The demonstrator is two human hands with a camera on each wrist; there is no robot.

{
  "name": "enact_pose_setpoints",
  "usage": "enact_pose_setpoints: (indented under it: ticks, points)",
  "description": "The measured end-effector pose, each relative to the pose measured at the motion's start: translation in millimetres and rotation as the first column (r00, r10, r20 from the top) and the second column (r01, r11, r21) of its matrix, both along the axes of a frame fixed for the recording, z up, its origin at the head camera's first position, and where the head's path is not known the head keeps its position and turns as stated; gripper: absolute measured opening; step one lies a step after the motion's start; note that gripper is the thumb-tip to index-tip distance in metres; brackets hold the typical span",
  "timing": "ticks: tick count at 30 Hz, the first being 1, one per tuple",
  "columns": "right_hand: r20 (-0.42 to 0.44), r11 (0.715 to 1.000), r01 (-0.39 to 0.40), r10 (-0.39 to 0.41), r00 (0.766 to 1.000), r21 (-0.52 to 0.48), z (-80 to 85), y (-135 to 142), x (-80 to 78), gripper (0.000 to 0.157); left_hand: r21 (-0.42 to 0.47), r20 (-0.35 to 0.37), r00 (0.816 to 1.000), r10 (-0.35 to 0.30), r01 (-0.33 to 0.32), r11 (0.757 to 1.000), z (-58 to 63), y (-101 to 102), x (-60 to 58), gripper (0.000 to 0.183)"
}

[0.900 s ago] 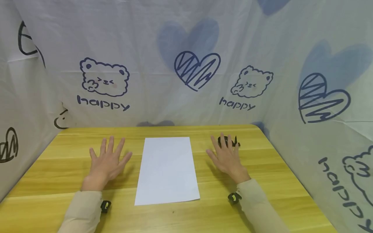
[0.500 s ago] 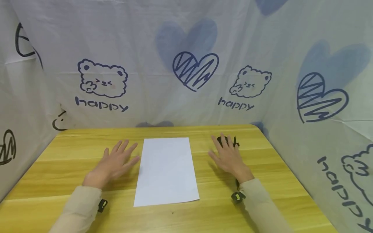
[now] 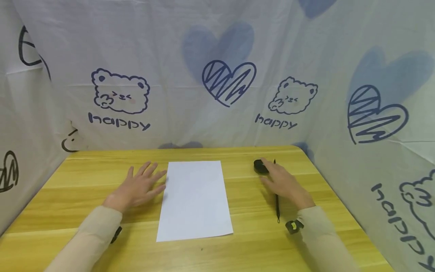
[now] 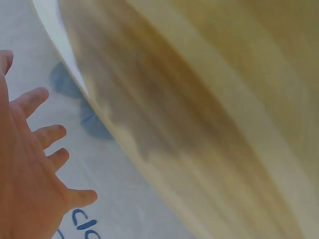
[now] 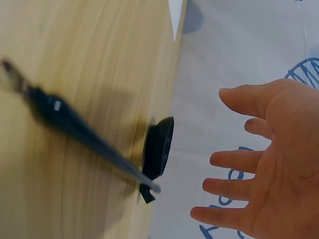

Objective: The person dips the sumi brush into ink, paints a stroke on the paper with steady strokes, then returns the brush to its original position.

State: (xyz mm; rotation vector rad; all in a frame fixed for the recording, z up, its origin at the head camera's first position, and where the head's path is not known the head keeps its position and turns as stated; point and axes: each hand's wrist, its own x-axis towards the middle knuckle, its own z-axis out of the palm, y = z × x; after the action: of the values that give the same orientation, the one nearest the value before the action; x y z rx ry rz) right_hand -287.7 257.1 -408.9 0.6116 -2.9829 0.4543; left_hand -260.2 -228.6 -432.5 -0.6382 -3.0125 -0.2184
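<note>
Left hand (image 3: 136, 189), fingers spread and grasping nothing, lies by the paper's (image 3: 195, 200) left edge – contact unclear; farther right sits the dish (image 3: 259, 167), then the brush (image 3: 277, 207), long axis near-to-far, passing below the right hand (image 3: 287, 187) – the nearer one, likewise holding nothing

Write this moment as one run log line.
Left hand: empty, near white rectangular paper | right hand: empty, near round black dish, slender black stick

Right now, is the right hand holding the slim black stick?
No, the right wrist view shows the right hand with spread fingers, apart from the slim black stick.
</note>
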Motion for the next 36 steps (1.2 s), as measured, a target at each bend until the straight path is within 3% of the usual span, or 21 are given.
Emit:
enact_pose_setpoints:
  ticks: [11,18,26,36]
  points:
    - [-0.019,0.999,-0.009,0.01,1.0,0.052,8.9,23,-2.2,0.065,0.029,0.024,1.0,-0.003,0.002,1.0,-8.8,-2,-3.5,0.061]
    - [-0.029,0.995,-0.092,0.093,0.995,0.038,6.3,33,-6.8,0.067,0.012,0.048,0.998,-0.026,0.025,1.0,-11.9,-4,-7.1,0.066]
    - [-0.011,0.986,-0.162,0.162,0.987,0.04,2.9,41,-11.9,0.063,0.007,0.124,0.992,-0.022,0.022,1.0,-13.5,-2,-5.0,0.07]
    - [-0.131,0.971,-0.222,0.233,0.964,0.091,-10.6,52,-27.5,0.041,0.033,0.172,0.985,-0.029,0.023,0.999,-15.1,1,-4.2,0.07]
